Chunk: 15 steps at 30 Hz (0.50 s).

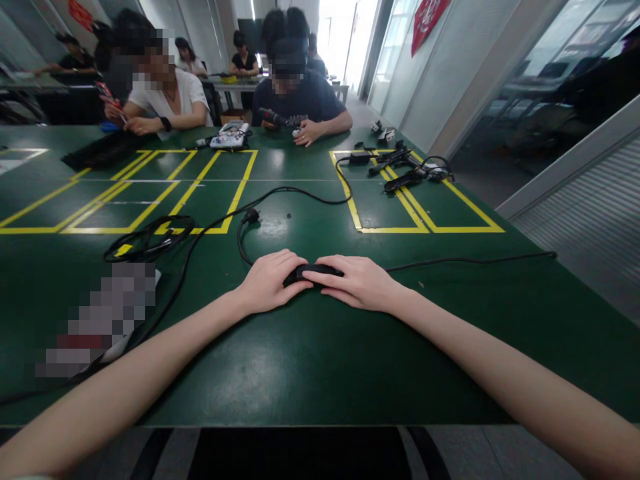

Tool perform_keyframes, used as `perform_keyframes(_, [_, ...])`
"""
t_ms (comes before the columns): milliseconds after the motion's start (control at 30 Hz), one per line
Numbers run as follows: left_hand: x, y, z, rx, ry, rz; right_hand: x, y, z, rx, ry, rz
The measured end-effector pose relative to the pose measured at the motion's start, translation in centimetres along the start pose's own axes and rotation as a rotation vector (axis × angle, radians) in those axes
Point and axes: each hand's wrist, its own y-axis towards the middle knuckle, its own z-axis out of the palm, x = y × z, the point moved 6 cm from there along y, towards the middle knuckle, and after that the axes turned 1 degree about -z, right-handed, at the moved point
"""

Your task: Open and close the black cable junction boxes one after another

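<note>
A small black oblong device (311,271) lies on the green table (310,360) straight in front of me. My left hand (270,280) rests on its left end with fingers curled over it. My right hand (357,280) covers its right end, fingers laid across the top. A thin black cable (470,260) runs from under my right hand out to the right. Most of the device is hidden beneath both hands.
A black power cord with a plug (250,217) snakes across the table. A coiled cable (150,239) lies at left, near a blurred-out object (100,320). Black electric tools (405,170) sit far right inside yellow tape boxes. Two people (295,93) work at the far edge.
</note>
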Motion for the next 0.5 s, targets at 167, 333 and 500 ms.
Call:
perform_keyframes(167, [0.2, 0.0, -0.1, -0.006, -0.051, -0.011, -0.1, 0.1, 0.6, 0.107, 0.002, 0.035])
perform_keyframes(333, [-0.7, 0.0, -0.6, -0.098, 0.053, 0.053, -2.7, -0.9, 0.3, 0.075, 0.217, 0.218])
perform_keyframes(500, [-1.6, -0.2, -0.9, -0.145, 0.057, 0.15, -9.0, -4.2, -1.6, -0.261, 0.539, 0.599])
